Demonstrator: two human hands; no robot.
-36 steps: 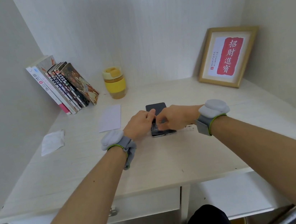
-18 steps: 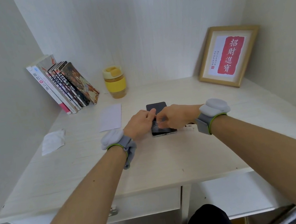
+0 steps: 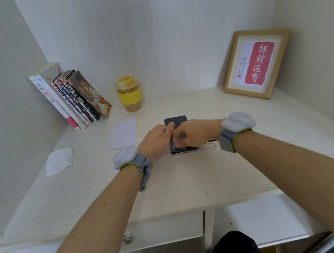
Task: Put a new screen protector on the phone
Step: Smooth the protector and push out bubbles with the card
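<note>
A dark phone (image 3: 177, 121) lies flat on the white desk (image 3: 190, 178), screen up, its near half covered by both hands. My left hand (image 3: 157, 140) grips the phone's left edge, thumb laid along the screen. My right hand (image 3: 193, 132) sits over the middle of the screen with curled fingers; what it pinches is hidden. A small white tab with black print (image 3: 212, 143) shows by the right wrist, beside the phone's near corner.
A white paper sheet (image 3: 124, 133) lies left of the phone and a crumpled white wipe (image 3: 59, 160) farther left. Leaning books (image 3: 71, 98), a yellow cup (image 3: 129, 93) and a framed red print (image 3: 256, 63) stand along the back wall.
Both hands stay on the phone with only slight shifts of the fingers; the phone has not moved.
</note>
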